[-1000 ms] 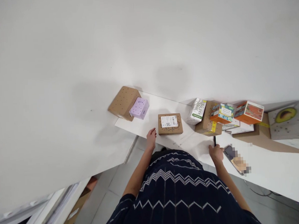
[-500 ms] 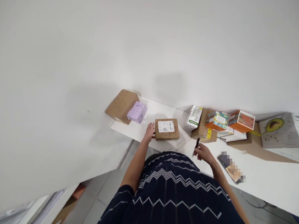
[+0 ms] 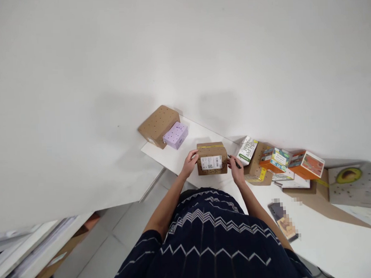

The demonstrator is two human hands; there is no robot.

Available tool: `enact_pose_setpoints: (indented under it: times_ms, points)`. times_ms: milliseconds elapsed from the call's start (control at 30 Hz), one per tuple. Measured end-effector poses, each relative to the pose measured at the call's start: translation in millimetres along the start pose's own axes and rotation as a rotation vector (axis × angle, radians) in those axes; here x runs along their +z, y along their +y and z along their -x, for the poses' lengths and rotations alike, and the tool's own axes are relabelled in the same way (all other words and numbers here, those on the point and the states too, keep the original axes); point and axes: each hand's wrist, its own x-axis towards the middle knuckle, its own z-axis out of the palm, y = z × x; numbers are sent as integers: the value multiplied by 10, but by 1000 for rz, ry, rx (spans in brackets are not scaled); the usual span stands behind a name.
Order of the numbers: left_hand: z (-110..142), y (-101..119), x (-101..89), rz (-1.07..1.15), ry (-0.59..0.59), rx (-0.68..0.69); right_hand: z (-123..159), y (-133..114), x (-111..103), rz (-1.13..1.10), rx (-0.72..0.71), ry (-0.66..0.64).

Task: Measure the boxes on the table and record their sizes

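Cardboard box (image 3: 211, 153) grasped by left hand (image 3: 189, 163); right hand (image 3: 236, 172), opposite, clasping black pen (image 3: 238, 165).

1. We get soft, even light.
2. We see faint, blurry-edged shadows (image 3: 219, 107) on the wall (image 3: 180, 44).
3. We find the label (image 3: 211, 163) on the carton (image 3: 209, 152) too soft to read.
4. We notice stretched corners and pixelation partly covering the phone (image 3: 283, 223).

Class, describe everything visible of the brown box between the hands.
The brown box looks like cardboard, closed, with dark printed marks. A white printed label lies on one face; yellow tape runs along another. It appears tipped toward the person; whether it rests on the white table is unclear. The left hand touches its left side; the right hand, holding a black pen, is at its right.
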Motion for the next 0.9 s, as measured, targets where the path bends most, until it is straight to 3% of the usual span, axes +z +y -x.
enact_pose_setpoints:
  times_ms: [133,233,400,467,633,900]
  points:
    - [179,-102,25,-32,123,18,32,70,34,-111,109,13]
    - [240,-187,59,-101,133,48,86,127,44,-133,121,34]
    - [254,-242,133,-233,40,104,193,-35,-13,-136,-63,221]
    - [252,-234,162,-280,29,139,210,-162,-18,-111,-144,240]
    - [268,-170,214,-370,-7,196,102,-288,115,51,-245,172]
    - [230,-122,206,-504,-49,83,-144,-48,407,28,-164,44]
